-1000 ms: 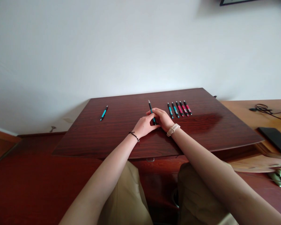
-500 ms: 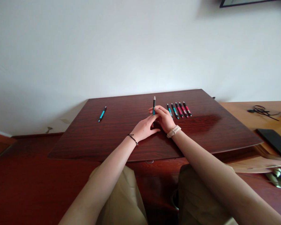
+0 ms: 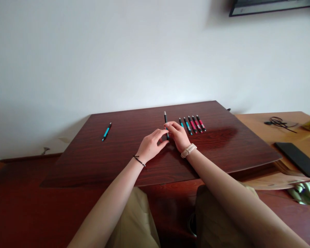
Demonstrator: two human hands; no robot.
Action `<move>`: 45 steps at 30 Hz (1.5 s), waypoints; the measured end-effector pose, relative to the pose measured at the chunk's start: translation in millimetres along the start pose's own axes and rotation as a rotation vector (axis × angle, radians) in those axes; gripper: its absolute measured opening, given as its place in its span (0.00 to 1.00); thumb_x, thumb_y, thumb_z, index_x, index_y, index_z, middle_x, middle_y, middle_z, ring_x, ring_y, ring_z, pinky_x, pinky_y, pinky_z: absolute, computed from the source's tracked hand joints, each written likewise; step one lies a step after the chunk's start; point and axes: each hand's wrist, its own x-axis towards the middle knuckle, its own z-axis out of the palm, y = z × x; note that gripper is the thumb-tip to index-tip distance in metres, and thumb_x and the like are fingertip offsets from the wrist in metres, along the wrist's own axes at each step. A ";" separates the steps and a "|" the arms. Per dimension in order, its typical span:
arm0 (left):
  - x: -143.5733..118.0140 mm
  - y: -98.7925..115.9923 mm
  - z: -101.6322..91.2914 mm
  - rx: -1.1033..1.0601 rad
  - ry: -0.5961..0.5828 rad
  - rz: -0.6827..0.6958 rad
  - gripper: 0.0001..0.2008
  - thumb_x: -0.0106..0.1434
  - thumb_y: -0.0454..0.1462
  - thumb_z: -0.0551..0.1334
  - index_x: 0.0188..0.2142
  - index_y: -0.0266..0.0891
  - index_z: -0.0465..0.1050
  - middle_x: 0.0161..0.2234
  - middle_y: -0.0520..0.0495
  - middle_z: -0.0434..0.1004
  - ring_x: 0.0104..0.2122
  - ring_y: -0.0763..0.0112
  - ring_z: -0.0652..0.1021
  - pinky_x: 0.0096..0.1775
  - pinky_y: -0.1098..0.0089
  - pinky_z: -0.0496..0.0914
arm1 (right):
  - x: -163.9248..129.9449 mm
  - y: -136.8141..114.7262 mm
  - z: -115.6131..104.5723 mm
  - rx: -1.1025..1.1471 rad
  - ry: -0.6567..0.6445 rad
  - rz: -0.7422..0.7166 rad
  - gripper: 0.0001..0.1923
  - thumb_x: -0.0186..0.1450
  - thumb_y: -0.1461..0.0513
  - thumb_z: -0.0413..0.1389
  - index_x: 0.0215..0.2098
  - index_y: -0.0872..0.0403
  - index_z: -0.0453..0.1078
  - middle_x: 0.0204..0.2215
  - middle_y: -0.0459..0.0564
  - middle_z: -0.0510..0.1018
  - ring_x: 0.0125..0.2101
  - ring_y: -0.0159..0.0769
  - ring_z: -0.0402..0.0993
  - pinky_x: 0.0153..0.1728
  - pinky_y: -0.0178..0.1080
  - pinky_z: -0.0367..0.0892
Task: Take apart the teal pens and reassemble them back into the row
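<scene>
Both hands, the left hand [image 3: 151, 146] and the right hand [image 3: 179, 135], were closed with the fingertips on one pen [image 3: 166, 124] above the middle of the bench [image 3: 222, 151], and a loose pinch could let it roll into the row of pens [image 3: 191, 124] just beside.

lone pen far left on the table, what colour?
Teal with black ends, clearest in the head view.
</scene>
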 end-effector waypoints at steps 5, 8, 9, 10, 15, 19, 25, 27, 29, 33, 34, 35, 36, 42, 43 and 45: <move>-3.3 -3.1 -1.6 -0.056 0.016 -0.055 0.14 0.72 0.38 0.66 0.56 0.47 0.76 0.50 0.48 0.83 0.37 0.69 0.82 0.46 0.67 0.77 | 0.2 1.3 -0.1 -0.066 0.005 -0.007 0.21 0.61 0.43 0.69 0.38 0.50 0.77 0.32 0.44 0.78 0.30 0.33 0.69 0.34 0.37 0.67; -3.0 -6.1 -3.0 -0.096 0.068 -0.101 0.11 0.71 0.38 0.67 0.52 0.46 0.78 0.48 0.48 0.84 0.36 0.69 0.82 0.44 0.67 0.76 | -0.5 0.6 -0.7 -0.016 -0.023 0.031 0.23 0.59 0.44 0.71 0.42 0.50 0.77 0.38 0.47 0.82 0.35 0.35 0.75 0.38 0.38 0.71; -2.6 -6.5 -3.4 -0.121 0.086 -0.123 0.10 0.71 0.38 0.67 0.51 0.46 0.78 0.48 0.48 0.85 0.36 0.69 0.82 0.43 0.67 0.76 | -0.8 0.7 -1.2 0.000 -0.031 0.046 0.24 0.58 0.45 0.72 0.44 0.50 0.77 0.40 0.48 0.83 0.37 0.36 0.77 0.39 0.38 0.72; -2.1 -6.6 -3.6 -0.155 0.098 -0.151 0.10 0.70 0.37 0.67 0.50 0.45 0.78 0.47 0.48 0.85 0.36 0.69 0.82 0.43 0.67 0.76 | -1.2 1.1 -1.9 0.008 -0.037 0.055 0.25 0.58 0.46 0.73 0.45 0.50 0.77 0.41 0.49 0.83 0.39 0.38 0.79 0.41 0.39 0.73; 2.4 -5.8 -1.3 -0.448 0.068 -0.326 0.10 0.67 0.41 0.69 0.46 0.42 0.77 0.44 0.47 0.84 0.40 0.66 0.83 0.45 0.67 0.77 | -3.4 6.1 -6.4 -0.103 -0.054 -0.030 0.21 0.60 0.49 0.72 0.46 0.50 0.75 0.41 0.51 0.84 0.43 0.42 0.82 0.49 0.45 0.76; 16.0 -11.9 -1.4 -0.611 0.108 -0.458 0.13 0.70 0.47 0.66 0.44 0.41 0.74 0.42 0.46 0.83 0.41 0.65 0.84 0.44 0.66 0.79 | -6.6 4.7 -6.8 -0.200 -0.084 -0.088 0.16 0.65 0.51 0.69 0.46 0.49 0.76 0.43 0.52 0.85 0.43 0.43 0.82 0.50 0.47 0.76; 57.2 -24.5 -10.5 -0.581 0.133 -0.459 0.14 0.67 0.47 0.69 0.41 0.39 0.80 0.41 0.46 0.84 0.42 0.64 0.82 0.47 0.65 0.77 | -13.0 -4.9 -1.0 -0.327 -0.155 -0.128 0.10 0.70 0.55 0.64 0.48 0.48 0.75 0.45 0.52 0.85 0.44 0.44 0.83 0.50 0.48 0.77; 71.3 -28.1 -9.8 -0.605 0.138 -0.464 0.13 0.64 0.46 0.71 0.41 0.38 0.82 0.41 0.45 0.84 0.43 0.63 0.82 0.47 0.65 0.76 | -14.7 -6.9 -1.2 -0.385 -0.145 -0.140 0.11 0.71 0.57 0.62 0.51 0.47 0.73 0.46 0.51 0.85 0.43 0.43 0.83 0.49 0.47 0.77; 84.1 -32.8 -5.8 -0.676 0.138 -0.519 0.16 0.62 0.45 0.73 0.43 0.37 0.82 0.42 0.43 0.85 0.42 0.62 0.83 0.44 0.65 0.77 | -16.7 -8.9 -3.4 -0.490 -0.131 -0.163 0.14 0.71 0.58 0.62 0.54 0.47 0.70 0.48 0.52 0.84 0.42 0.43 0.83 0.47 0.47 0.77; 105.4 -45.1 7.5 -0.709 0.153 -0.563 0.23 0.58 0.44 0.76 0.49 0.37 0.78 0.36 0.46 0.83 0.34 0.64 0.84 0.38 0.66 0.77 | -21.5 -15.0 -10.9 -0.783 -0.134 -0.253 0.20 0.70 0.62 0.61 0.59 0.46 0.66 0.49 0.53 0.82 0.41 0.45 0.82 0.44 0.46 0.76; 109.4 -48.2 11.3 -0.680 0.160 -0.550 0.26 0.58 0.44 0.77 0.52 0.38 0.75 0.34 0.48 0.82 0.32 0.64 0.84 0.37 0.66 0.77 | -22.4 -16.6 -12.7 -0.841 -0.145 -0.270 0.18 0.71 0.63 0.59 0.58 0.46 0.66 0.47 0.52 0.82 0.40 0.44 0.82 0.43 0.45 0.75; 112.8 -50.9 15.1 -0.646 0.160 -0.532 0.28 0.58 0.44 0.77 0.54 0.39 0.73 0.32 0.50 0.81 0.31 0.64 0.85 0.36 0.67 0.76 | -22.8 -18.1 -14.6 -0.890 -0.160 -0.283 0.16 0.72 0.64 0.58 0.57 0.46 0.67 0.46 0.52 0.82 0.39 0.44 0.81 0.41 0.44 0.75; 115.5 -53.3 18.9 -0.613 0.152 -0.512 0.28 0.59 0.44 0.76 0.55 0.41 0.71 0.31 0.52 0.81 0.30 0.64 0.85 0.35 0.68 0.76 | -22.8 -19.4 -16.6 -0.931 -0.173 -0.291 0.14 0.73 0.65 0.56 0.56 0.46 0.68 0.45 0.51 0.82 0.39 0.43 0.81 0.41 0.43 0.74; 127.2 -60.9 39.7 -0.520 0.057 -0.420 0.21 0.66 0.49 0.71 0.51 0.44 0.69 0.33 0.53 0.82 0.29 0.68 0.84 0.34 0.70 0.74 | -17.6 -22.1 -32.6 -1.071 -0.194 -0.286 0.12 0.73 0.67 0.56 0.51 0.46 0.70 0.41 0.49 0.83 0.38 0.44 0.81 0.39 0.42 0.71; 129.8 -61.5 41.8 -0.494 0.042 -0.415 0.18 0.68 0.50 0.69 0.50 0.44 0.71 0.33 0.52 0.83 0.29 0.69 0.83 0.35 0.70 0.74 | -17.1 -22.5 -36.0 -1.085 -0.190 -0.267 0.13 0.73 0.66 0.56 0.53 0.45 0.70 0.40 0.49 0.83 0.37 0.44 0.81 0.38 0.42 0.70; 135.0 -62.4 44.7 -0.398 0.027 -0.390 0.15 0.72 0.51 0.64 0.45 0.43 0.75 0.37 0.49 0.84 0.33 0.68 0.83 0.39 0.68 0.75 | -16.9 -23.9 -43.5 -1.130 -0.169 -0.251 0.15 0.72 0.65 0.59 0.56 0.46 0.68 0.38 0.48 0.82 0.37 0.45 0.80 0.37 0.43 0.70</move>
